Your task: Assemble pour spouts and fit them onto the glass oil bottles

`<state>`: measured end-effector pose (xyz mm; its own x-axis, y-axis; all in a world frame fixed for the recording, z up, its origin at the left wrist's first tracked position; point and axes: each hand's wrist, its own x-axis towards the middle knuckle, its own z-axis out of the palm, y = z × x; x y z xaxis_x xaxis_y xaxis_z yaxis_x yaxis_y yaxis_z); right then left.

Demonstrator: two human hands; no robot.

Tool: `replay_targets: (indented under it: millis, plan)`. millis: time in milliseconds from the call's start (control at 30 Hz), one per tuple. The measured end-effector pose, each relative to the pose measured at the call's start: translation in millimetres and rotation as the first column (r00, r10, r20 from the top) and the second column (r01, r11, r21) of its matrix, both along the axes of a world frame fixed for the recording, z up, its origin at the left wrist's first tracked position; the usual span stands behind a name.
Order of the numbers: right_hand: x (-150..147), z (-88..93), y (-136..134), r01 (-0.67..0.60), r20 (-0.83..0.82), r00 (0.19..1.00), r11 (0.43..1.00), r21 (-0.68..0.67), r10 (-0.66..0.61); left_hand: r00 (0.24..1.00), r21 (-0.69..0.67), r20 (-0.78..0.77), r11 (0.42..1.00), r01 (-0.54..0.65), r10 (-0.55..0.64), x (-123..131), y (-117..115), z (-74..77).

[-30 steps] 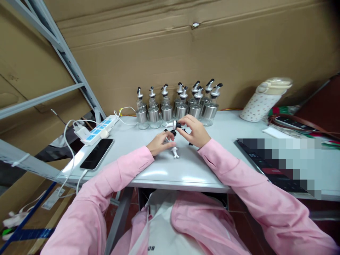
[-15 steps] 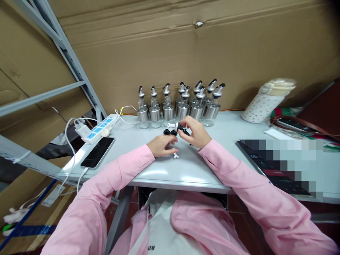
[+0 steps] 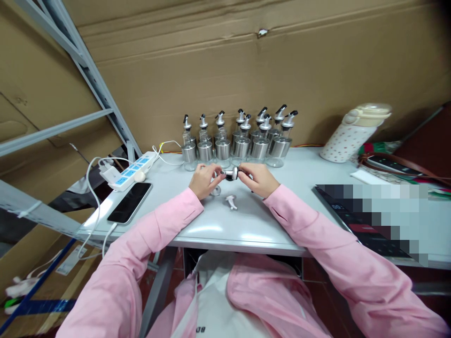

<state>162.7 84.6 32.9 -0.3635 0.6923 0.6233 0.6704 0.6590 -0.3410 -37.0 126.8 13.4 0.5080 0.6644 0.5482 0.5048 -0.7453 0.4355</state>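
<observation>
A silver bottle pour spout lies sideways between my hands, above the grey tabletop. My right hand is closed around its dark stopper end. At the other end, the fingertips of my left hand pinch the spout's tip. A loose whitish spout piece rests on the table just in front of my hands. Beside my left hand lies a round silver piece, partly covered by the fingers. Behind my hands stand several glass oil bottles with steel bands, topped with silver spouts with black flaps.
On the left are a phone and a white power strip with cables. A speckled drinking bottle stands at the right, near a tablet-like device, partly blurred out. Cardboard forms the back wall.
My left hand has moved up and left, off the loose spout piece, and now pinches the tip of the spout in my right hand. The loose piece is now more exposed.
</observation>
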Motion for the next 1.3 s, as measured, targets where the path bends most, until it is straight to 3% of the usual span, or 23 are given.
replay_targets:
  millis: [233, 467, 567, 733, 900, 1133, 1300]
  plan:
    - [-1, -2.2, 2, 0.002, 0.008, 1.0, 0.998, -0.065, -0.002, 0.994, 0.015, -0.074, 0.996, 0.088, -0.087, 2, -3, -0.3]
    - [-9, -2.7, 5, -0.024, -0.072, 0.997, 0.999, -0.021, 0.023, 0.985, -0.181, 0.173, 0.983, 0.042, -0.01, 5, -5, 7.1]
    - [-11, -4.2, 7, -0.032, -0.077, 0.996, 0.999, 0.012, 0.033, 0.962, -0.227, 0.272, 0.97, 0.09, -0.026, 6, -3, 8.4]
    - [-11, -7.5, 10, -0.029, -0.031, 0.999, 0.996, 0.081, 0.032, 0.889, -0.446, 0.457, 0.868, 0.217, 0.013, 9, 3, 10.2]
    - [-11, -5.8, 11, -0.03, 0.038, 0.999, 0.979, 0.199, 0.023, 0.857, -0.604, 0.507, 0.749, 0.273, 0.097, 11, 1, 19.3]
    - [-12, -0.8, 7, 0.006, 0.083, 0.996, 0.943, 0.332, -0.036, 0.815, -0.611, 0.56, 0.737, 0.288, 0.146, 15, -5, 22.2]
    - [-13, -0.8, 5, -0.001, 0.065, 0.998, 0.941, 0.338, -0.022, 0.784, -0.617, 0.601, 0.714, 0.33, 0.157, 17, -7, 20.1]
